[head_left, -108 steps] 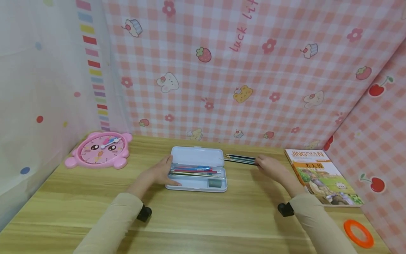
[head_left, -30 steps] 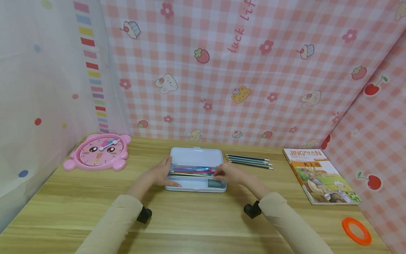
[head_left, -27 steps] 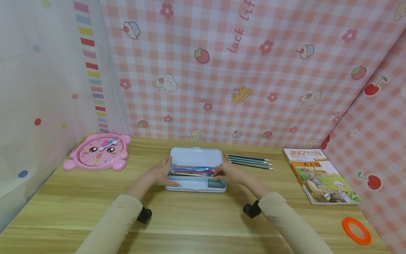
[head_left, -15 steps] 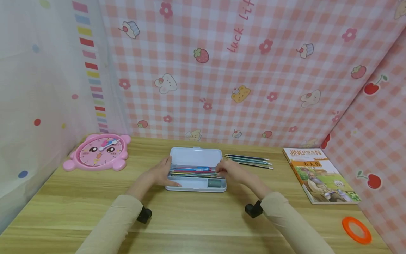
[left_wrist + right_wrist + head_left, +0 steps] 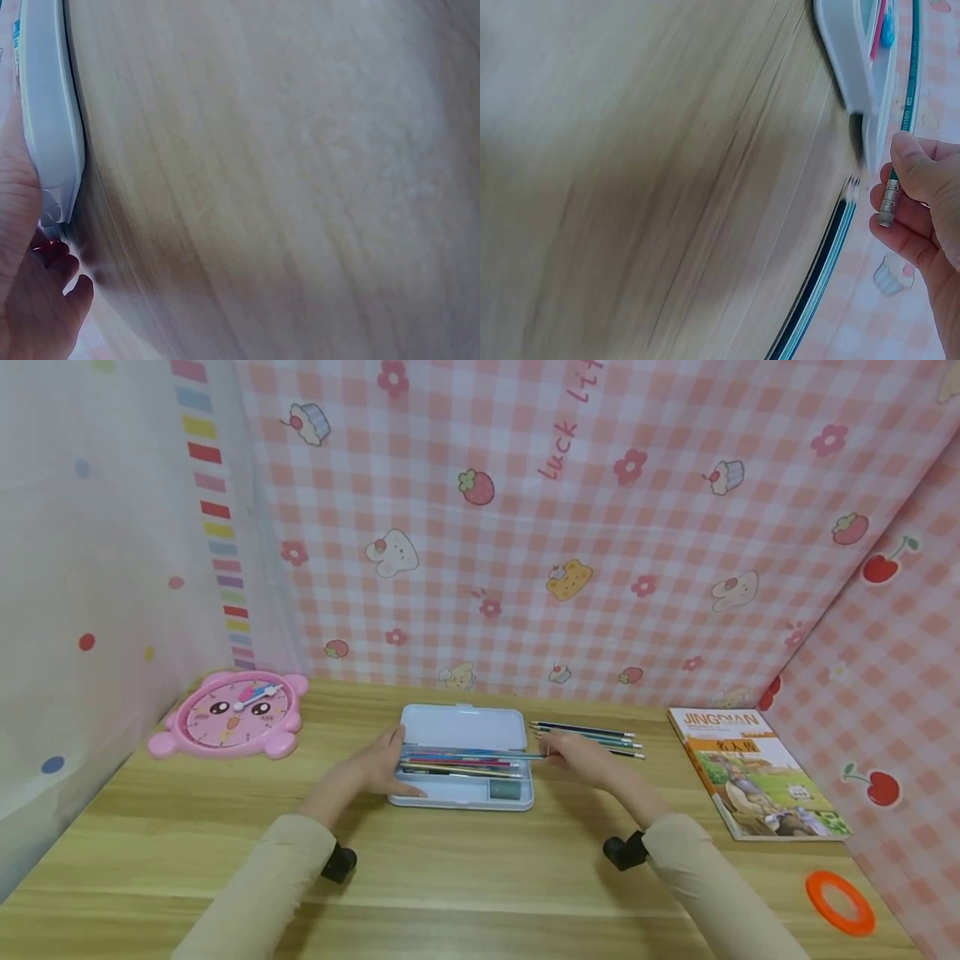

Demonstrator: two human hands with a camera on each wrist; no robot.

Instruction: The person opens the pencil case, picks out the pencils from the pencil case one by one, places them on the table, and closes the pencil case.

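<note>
A white pencil case (image 5: 465, 727) lies open on the table, its lid tipped back. My left hand (image 5: 378, 764) grips its left end, thumb over the front part and the other fingers at the end wall. My right hand (image 5: 585, 760) pinches a green pencil (image 5: 913, 67) near its eraser end, just right of the case. The pencil extends leftward above the case. Several pens and pencils (image 5: 457, 762) lie inside, with a grey-green block (image 5: 505, 789) in the small front-right compartment. Several dark and green pencils (image 5: 588, 729) lie on the table beyond my right hand, which partly hides them.
A pink toy clock (image 5: 232, 714) lies at the back left of the wooden table (image 5: 465, 877). On the right are a book (image 5: 757, 777) and an orange ring (image 5: 840, 902). A checked cloth (image 5: 517, 527) hangs behind the table.
My right hand first let go of pencils on the table, then moved left to the case and pinched the green pencil. Since then it has drawn it up and rightward. My left hand has stayed.
</note>
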